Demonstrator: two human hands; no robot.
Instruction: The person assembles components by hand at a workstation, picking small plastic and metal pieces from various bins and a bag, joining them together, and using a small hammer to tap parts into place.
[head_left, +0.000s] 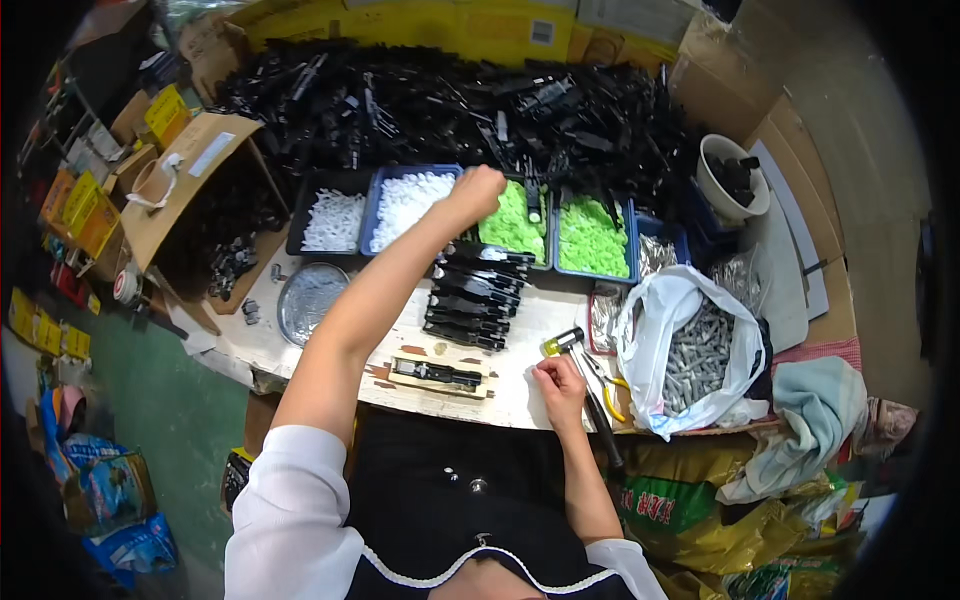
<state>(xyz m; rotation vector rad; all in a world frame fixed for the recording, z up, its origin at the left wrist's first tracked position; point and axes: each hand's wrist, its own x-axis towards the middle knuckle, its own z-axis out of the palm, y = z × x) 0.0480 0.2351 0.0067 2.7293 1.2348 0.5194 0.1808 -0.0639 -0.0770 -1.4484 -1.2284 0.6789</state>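
My left hand reaches far forward, just above the gap between a blue bin of white plastic pieces and a bin of green plastic pieces. Its fingers are curled; whatever they may hold is hidden. Near the table's front edge, my right hand is closed beside a hammer and yellow-handled pliers; I cannot make out anything in it. Between my arms, a black part lies in a pale wooden holder. Behind that sits a row of several black assemblies.
A heap of black parts spans the back. Another green-filled bin stands to the right, near a white bag of grey pieces and a white bucket. On the left are a round metal dish and a cardboard box.
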